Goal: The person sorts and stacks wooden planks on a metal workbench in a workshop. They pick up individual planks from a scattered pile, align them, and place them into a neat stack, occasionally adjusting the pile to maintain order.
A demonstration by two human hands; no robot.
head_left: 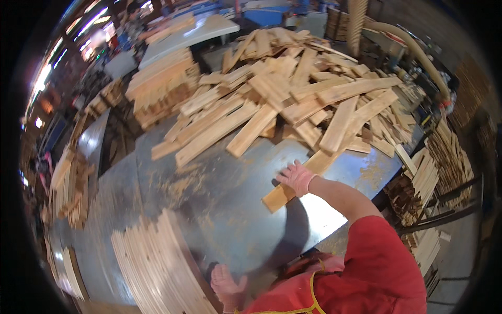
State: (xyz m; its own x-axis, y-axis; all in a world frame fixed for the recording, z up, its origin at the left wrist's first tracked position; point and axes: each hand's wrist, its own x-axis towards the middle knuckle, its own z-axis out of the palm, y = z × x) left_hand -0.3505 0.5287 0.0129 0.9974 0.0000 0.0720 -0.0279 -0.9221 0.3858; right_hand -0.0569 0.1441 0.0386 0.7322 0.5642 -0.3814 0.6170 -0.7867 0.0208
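Observation:
My right hand, in a pink glove, lies across a wooden board near its close end, with the fingers over the board's left edge. That board slants up to the right, and its far part runs in under other boards of a loose pile. Low in the view, my left hand, gloved too, is beside the right side of a row of boards packed together. Its fingers are stretched out with the thumb apart, and nothing shows in it. Whether it touches the row I cannot tell.
A metal-topped table dusted with sawdust carries the pile. Behind at left stands a neat stack of boards, near a pale tabletop. A ribbed hose hangs beyond the pile. Further stacked boards stand off the table's right edge.

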